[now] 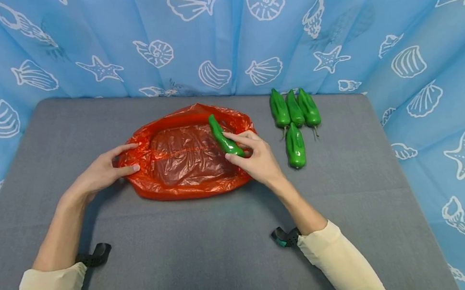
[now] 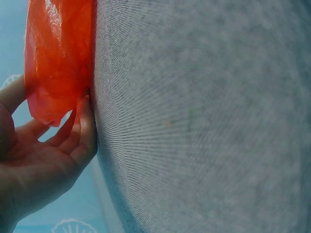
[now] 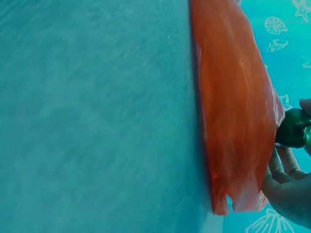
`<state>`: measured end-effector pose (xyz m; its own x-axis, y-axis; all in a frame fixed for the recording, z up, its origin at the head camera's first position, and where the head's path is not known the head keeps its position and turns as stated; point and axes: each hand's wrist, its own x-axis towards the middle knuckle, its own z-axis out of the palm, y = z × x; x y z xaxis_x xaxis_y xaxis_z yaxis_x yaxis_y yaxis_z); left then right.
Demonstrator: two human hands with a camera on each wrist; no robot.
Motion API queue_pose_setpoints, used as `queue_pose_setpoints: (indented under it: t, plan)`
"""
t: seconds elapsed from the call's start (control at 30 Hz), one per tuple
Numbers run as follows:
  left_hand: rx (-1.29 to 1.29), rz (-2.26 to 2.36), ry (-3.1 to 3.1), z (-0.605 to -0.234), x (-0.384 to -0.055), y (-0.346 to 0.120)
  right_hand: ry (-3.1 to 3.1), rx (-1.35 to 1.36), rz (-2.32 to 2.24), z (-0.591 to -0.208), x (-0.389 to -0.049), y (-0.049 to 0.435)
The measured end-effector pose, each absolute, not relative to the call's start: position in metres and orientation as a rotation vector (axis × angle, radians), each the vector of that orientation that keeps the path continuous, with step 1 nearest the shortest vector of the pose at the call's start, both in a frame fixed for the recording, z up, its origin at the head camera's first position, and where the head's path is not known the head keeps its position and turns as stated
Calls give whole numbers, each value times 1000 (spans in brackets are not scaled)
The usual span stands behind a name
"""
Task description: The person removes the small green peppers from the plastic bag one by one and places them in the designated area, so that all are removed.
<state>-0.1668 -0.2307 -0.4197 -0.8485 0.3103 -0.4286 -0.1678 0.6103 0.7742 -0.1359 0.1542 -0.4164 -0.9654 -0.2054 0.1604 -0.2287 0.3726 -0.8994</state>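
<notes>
A red plastic bag point(image 1: 194, 190) lies spread on the grey table with its mouth wide and its rim folded outward. My left hand point(image 1: 103, 173) grips the bag's left end, thumb and fingers around the edge. In the left wrist view, the fingers of that hand point(image 2: 53, 150) curl about the end of the red bag point(image 2: 60, 58). Between the thumb and fingers of my right hand point(image 1: 260, 156) is a long green pepper point(image 1: 223, 139), tilted over the bag's right side. The right wrist view shows the pepper's end point(image 3: 293, 128) beside the red bag point(image 3: 235, 107), partly cut off.
Several more green peppers stand to the right of the bag: a row at the back point(image 1: 293, 108) and a single pepper point(image 1: 295, 147) just in front. A blue curtain point(image 1: 210, 36) with white shell prints hangs behind the grey table point(image 1: 212, 263) and along its sides.
</notes>
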Motion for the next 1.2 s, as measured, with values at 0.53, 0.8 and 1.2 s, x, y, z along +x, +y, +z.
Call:
queue_pose_setpoints:
  t: [0.53, 0.8, 1.2]
  plan:
    - [114, 1166, 2297, -419, -169, -229, -2577, 392, 1697, -382, -113, 169]
    - [117, 1157, 2305, -419, -169, -230, -2584, 377, 1682, -379, -109, 183]
    - [118, 1162, 2308, -420, -169, -230, -2531, 347, 1711, -375, -103, 212]
